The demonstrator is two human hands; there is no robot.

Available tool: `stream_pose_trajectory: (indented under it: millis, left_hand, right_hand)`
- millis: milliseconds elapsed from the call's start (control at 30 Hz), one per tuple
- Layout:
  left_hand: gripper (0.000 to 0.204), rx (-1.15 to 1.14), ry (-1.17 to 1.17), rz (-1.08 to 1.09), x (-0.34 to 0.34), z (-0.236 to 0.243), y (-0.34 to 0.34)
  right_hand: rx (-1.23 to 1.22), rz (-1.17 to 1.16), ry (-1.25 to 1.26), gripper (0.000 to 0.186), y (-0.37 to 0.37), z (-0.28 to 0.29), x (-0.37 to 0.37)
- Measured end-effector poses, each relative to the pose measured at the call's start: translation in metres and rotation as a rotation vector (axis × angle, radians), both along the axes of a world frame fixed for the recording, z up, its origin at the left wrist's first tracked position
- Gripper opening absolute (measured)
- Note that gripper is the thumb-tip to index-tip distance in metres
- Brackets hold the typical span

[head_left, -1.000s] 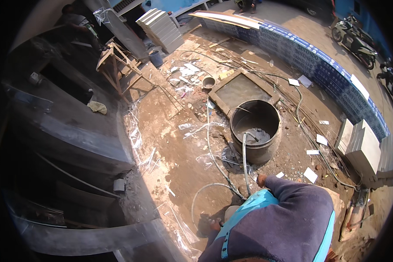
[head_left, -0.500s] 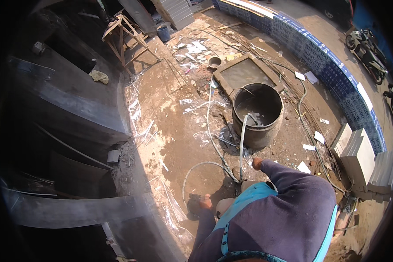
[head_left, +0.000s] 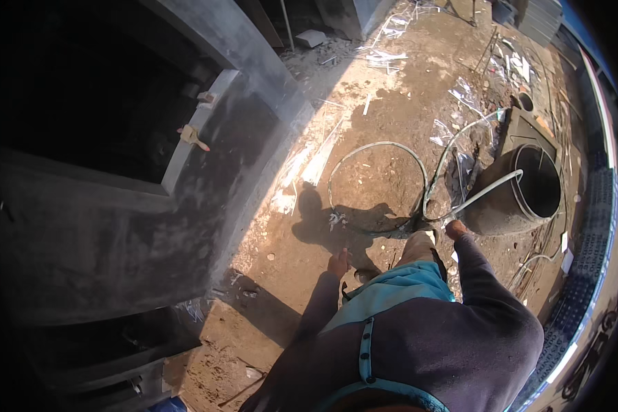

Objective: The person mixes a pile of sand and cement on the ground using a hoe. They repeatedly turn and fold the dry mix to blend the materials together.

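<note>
My left hand [head_left: 339, 263] hangs low over the dirt ground, fingers partly apart, with nothing visible in it. My right hand [head_left: 456, 230] has curled fingers beside a pale hose [head_left: 485, 191]; whatever it may hold is hidden. The hose runs into a large, dark barrel [head_left: 494, 206] at the right, and a thinner hose [head_left: 378, 143] lies looped on the ground ahead of me. Behind the barrel are a square mortar trough [head_left: 513, 121] and a small bucket [head_left: 525, 101].
A dark rendered wall [head_left: 226, 165] fills the left, with a brush [head_left: 191, 135] on its opening's ledge. Scraps of plastic [head_left: 384, 56] litter the ground. A long blue printed barrier [head_left: 587, 268] runs along the right edge. Grey slabs [head_left: 535, 20] stand at the back.
My view has swung left: the wall and brush have come in, and the barrel has shifted rightward. Both my hands now appear higher and more to the right in view.
</note>
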State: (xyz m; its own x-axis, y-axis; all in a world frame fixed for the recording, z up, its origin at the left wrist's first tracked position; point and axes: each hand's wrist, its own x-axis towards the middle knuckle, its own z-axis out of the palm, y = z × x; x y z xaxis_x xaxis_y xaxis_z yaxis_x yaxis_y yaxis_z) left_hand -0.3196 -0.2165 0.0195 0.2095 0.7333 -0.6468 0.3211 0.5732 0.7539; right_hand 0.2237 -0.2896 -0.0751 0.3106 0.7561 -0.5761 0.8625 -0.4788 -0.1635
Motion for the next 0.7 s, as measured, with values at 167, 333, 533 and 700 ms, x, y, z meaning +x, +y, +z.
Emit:
stream_pose_trajectory:
  millis: [167,333,533,700]
  left_hand:
    - [0.041,-0.17,0.6,0.284,-0.26,-0.031,-0.187]
    - [0.028,-0.209,0.923,0.167,-0.327,-0.07,-0.347]
    - [0.023,-0.214,0.745,0.239,-0.247,-0.108,-0.367]
    - [0.027,-0.174,0.468,0.66,-0.201,-0.109,-0.404]
  right_hand:
    - [0.28,0.646,0.06,0.026,0.015,-0.049,-0.169]
    - [-0.116,1.008,0.459,0.017,0.054,-0.041,-0.302]
    - [-0.351,0.94,0.68,0.009,0.167,0.016,-0.485]
    - [-0.536,0.546,0.616,0.008,0.186,0.082,-0.683]
